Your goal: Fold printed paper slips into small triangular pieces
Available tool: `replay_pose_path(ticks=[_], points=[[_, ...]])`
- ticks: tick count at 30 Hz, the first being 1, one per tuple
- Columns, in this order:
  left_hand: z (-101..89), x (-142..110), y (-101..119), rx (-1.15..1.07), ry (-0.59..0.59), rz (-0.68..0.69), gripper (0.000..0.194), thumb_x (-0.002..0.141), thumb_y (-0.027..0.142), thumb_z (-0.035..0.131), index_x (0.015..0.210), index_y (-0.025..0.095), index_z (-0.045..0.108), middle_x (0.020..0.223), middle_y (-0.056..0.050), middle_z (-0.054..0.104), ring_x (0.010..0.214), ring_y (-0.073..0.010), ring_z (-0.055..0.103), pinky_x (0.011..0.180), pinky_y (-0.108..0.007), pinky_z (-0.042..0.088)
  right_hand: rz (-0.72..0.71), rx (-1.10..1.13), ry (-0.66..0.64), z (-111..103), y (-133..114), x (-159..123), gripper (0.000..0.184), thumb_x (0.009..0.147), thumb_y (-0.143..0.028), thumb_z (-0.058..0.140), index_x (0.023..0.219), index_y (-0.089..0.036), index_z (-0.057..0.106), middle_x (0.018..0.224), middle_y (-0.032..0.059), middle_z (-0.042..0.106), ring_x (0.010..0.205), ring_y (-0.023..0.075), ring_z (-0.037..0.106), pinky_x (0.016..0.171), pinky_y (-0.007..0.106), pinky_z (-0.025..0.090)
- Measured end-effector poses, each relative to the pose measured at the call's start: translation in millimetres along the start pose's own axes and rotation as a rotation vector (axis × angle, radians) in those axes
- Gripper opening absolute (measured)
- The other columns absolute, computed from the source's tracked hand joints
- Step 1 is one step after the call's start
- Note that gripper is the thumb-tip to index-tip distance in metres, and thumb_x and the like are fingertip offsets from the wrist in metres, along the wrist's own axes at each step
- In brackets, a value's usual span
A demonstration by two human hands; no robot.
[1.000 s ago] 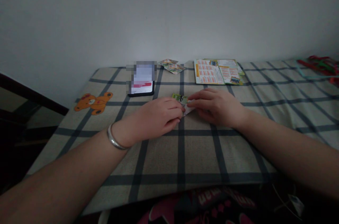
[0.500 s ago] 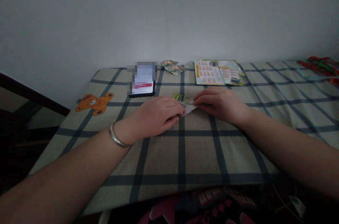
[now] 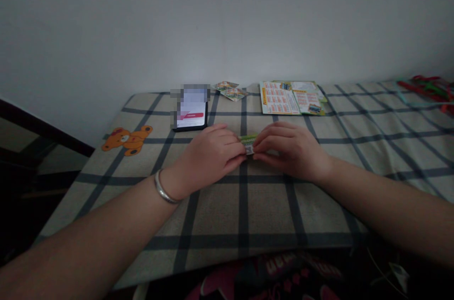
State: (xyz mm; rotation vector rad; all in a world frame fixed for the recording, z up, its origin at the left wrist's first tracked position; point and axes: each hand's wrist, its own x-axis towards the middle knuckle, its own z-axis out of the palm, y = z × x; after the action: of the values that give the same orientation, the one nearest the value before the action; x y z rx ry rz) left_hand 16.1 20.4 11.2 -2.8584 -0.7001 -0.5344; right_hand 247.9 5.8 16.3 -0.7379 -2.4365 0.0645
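Observation:
Between my hands is a small piece of printed paper [image 3: 249,144], green along its far edge and pale grey nearer me; it looks folded. My left hand [image 3: 216,154], with a silver bangle on the wrist, pinches the paper's left end. At the right end my right hand [image 3: 283,148] grips it between thumb and fingertips. Both hands rest low over the checked tablecloth [image 3: 220,210]. My fingers hide most of the paper.
A lit phone [image 3: 191,113] leans near the wall, its screen partly blurred. Two small printed cards [image 3: 232,92] lie right of it, then printed leaflets [image 3: 283,99]. A teddy bear cutout [image 3: 126,140] is at left. Red and green items [image 3: 427,89] sit far right.
The paper's pale triangular flap no longer sticks out, and the paper looks narrower. My left hand has shifted slightly right, and my fingertips are closer together.

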Motion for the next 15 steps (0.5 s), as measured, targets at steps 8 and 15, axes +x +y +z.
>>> replay_pose_path(ticks=[8,15], points=[[1.6,1,-1,0.025,0.029,-0.047,0.018,0.093,0.026,0.053,0.081,0.018,0.065,0.078,-0.001,0.066,0.078,-0.0187,0.059,0.088,-0.039,0.048,0.086,0.002,-0.042,2,8,1,0.012,0.086,-0.029,0.065,0.093,-0.019,0.067,0.089,0.0056,0.069,0.088,0.0202,0.062,0.076,0.032,0.048],[2.5,0,-2,-0.134,0.129,-0.12,0.012,0.091,0.021,0.055,0.082,0.017,0.063,0.08,0.0,0.066,0.08,-0.017,0.06,0.085,-0.035,0.048,0.096,0.015,-0.065,6,19,0,0.011,0.083,-0.021,0.065,0.094,-0.018,0.065,0.099,0.0073,0.068,0.094,0.0214,0.061,0.081,0.034,0.049]])
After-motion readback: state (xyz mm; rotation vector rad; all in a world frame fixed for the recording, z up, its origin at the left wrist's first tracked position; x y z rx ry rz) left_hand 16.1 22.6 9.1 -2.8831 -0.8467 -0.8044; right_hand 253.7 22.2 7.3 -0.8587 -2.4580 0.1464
